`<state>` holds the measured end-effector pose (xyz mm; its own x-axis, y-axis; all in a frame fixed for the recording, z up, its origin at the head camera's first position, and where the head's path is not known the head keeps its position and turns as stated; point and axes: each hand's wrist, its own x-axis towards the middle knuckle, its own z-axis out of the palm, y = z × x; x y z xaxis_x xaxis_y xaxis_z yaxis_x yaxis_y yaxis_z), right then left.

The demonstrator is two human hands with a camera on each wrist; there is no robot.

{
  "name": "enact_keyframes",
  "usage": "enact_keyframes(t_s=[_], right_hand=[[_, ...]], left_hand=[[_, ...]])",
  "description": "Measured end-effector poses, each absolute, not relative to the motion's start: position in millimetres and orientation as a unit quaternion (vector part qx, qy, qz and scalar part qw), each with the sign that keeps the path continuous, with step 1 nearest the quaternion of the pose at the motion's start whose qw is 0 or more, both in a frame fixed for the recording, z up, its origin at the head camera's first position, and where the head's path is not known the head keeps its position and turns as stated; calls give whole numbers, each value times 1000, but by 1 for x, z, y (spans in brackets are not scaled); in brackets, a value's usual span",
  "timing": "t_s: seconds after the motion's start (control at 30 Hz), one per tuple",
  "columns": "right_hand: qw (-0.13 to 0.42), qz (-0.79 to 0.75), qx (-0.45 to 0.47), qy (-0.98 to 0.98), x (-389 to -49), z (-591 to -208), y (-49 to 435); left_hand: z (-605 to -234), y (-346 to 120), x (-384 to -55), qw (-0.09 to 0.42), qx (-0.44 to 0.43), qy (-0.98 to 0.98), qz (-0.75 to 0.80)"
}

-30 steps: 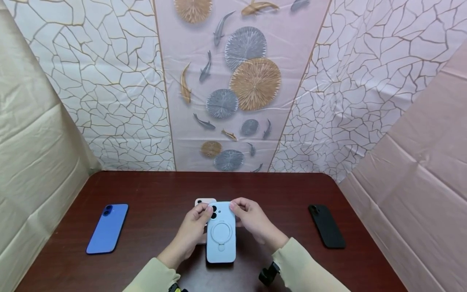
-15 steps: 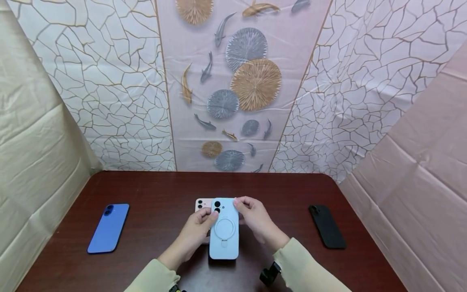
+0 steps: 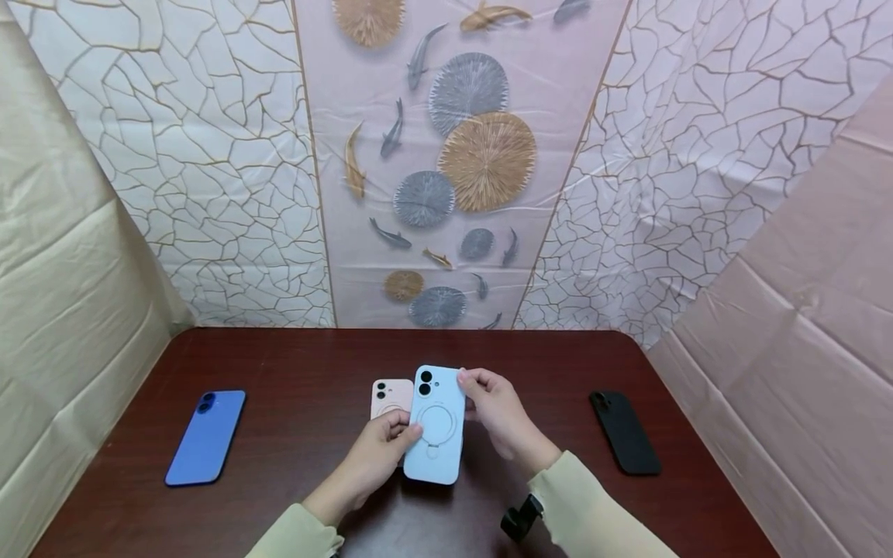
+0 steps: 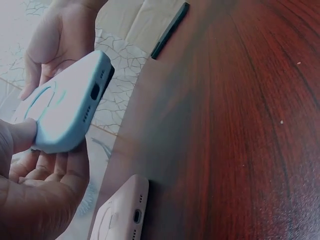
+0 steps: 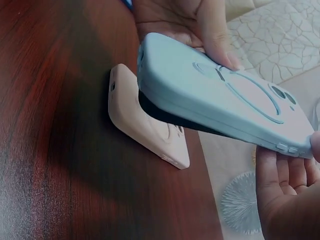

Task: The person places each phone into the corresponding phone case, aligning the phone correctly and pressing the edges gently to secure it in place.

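Both hands hold a phone in a light blue case (image 3: 439,457), raised above the table with its back up. Two camera lenses and a ring outline show on that back. My left hand (image 3: 371,457) pinches the left edge, thumb on top and fingers beneath. At the upper right corner my right hand (image 3: 504,422) grips the phone the same way. In the right wrist view a dark layer shows under the case (image 5: 210,100) along its lower edge. A pink phone (image 3: 392,394) lies behind, partly hidden by the blue one and the left hand.
On the brown table (image 3: 293,364), a blue phone (image 3: 205,442) lies at the left and a black phone (image 3: 625,438) at the right. Patterned cloth (image 3: 230,194) hangs behind the table and plain cloth (image 3: 802,349) at the sides.
The light blue phone has moved up and to the right, tilting slightly clockwise. My left thumb now sits lower along its edge, and more of the pink phone shows.
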<state>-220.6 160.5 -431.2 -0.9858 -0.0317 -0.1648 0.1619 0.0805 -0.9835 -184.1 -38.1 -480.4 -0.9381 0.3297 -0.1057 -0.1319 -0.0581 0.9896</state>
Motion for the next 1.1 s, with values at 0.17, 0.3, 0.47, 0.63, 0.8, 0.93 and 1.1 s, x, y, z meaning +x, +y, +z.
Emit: enact_keyframes(t_s=[0.17,0.3,0.47,0.63,0.8,0.93,1.1], right_hand=[[80,-682,51,725,-221,-433,162],[89,-685,58,721,-220,-432,161],[102,-688,48,717,-219,-431,159],[116,-688,31,716,-218,-433,160],[132,-666,3,734,-216,-439,161],[152,-652,-22,743,-213,-445,163],[176,-652,-41,736,-208,-446,166]], left_hand=[[-482,-36,-182,152,92,657,733],[-483,-36,-181,143,91,655,737],[-483,-37,-181,133,90,655,738],[-482,-38,-180,131,91,657,737],[-481,-39,-181,123,77,657,740],[-482,-39,-182,115,67,652,746],[-482,-39,-182,110,56,645,754]])
